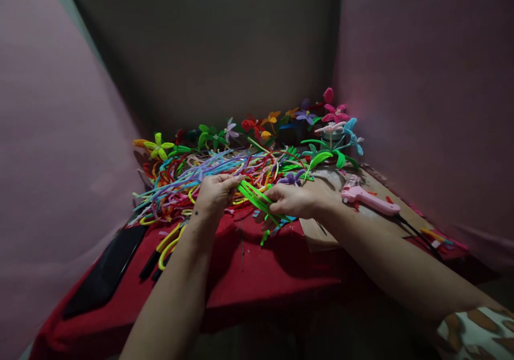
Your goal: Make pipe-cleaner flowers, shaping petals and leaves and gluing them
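Several bright green pipe cleaners (254, 195) stretch between my two hands, above the front of the red-covered table. At their left end, my left hand (220, 190) pinches them between thumb and fingers. My right hand (291, 200) is closed around the other end, its lower fingers partly hidden in shadow. Just behind my hands lies a large loose pile of coloured pipe cleaners (209, 165). Below them, a thin dark wire (242, 247) rests on the red cloth (257, 280), and a short green piece (265, 237) lies close by.
Pipe-cleaner flowers line the back, including a yellow-green flower (159, 146) and a pink flower (335, 113). A pink glue gun (369, 198) with a black cord lies on the board (321, 236) at right. Yellow-and-black pliers (164, 250) and a black flat object (106, 272) are at left.
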Action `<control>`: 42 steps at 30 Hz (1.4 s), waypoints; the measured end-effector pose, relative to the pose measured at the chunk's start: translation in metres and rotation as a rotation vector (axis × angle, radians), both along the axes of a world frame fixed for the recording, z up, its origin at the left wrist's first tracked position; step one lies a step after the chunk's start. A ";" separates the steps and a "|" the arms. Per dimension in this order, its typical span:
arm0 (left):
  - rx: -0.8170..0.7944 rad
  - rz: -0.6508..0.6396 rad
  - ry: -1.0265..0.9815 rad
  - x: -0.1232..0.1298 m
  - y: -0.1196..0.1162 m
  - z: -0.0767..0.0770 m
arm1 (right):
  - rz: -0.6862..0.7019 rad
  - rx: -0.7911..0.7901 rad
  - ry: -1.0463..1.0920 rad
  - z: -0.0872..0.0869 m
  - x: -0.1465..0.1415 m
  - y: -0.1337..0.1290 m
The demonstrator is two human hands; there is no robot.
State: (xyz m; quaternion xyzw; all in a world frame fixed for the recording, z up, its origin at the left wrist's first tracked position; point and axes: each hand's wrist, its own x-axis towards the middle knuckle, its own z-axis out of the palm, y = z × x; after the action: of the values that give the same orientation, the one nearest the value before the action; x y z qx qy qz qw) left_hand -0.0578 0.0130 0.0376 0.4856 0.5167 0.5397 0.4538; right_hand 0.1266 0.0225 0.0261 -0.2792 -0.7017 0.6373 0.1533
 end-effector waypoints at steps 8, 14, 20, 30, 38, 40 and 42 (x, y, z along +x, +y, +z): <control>0.022 0.055 0.039 0.009 -0.006 0.004 | -0.057 -0.102 0.309 -0.006 -0.004 0.001; 0.046 0.037 0.173 0.022 -0.009 -0.002 | -0.192 -0.096 0.313 -0.007 -0.012 -0.003; -0.064 -0.085 -0.013 0.018 -0.011 0.003 | -0.180 -0.146 0.293 -0.012 -0.009 0.002; -0.122 -0.100 -0.057 0.013 -0.003 -0.004 | -0.226 0.050 0.300 -0.017 -0.014 0.001; -0.106 -0.272 -0.207 0.010 0.000 -0.006 | -0.377 0.001 0.464 -0.013 -0.019 -0.005; -0.126 -0.369 -0.274 0.008 0.001 -0.007 | -0.329 -0.038 0.482 -0.013 -0.018 -0.003; -0.130 -0.399 -0.278 0.007 0.000 -0.007 | -0.318 -0.070 0.484 -0.014 -0.017 -0.002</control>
State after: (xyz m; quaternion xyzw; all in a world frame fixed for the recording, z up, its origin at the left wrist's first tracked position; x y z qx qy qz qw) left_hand -0.0507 0.0129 0.0307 0.4688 0.3769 0.4667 0.6484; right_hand 0.1100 0.0209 0.0120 -0.2307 -0.5696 0.6772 0.4046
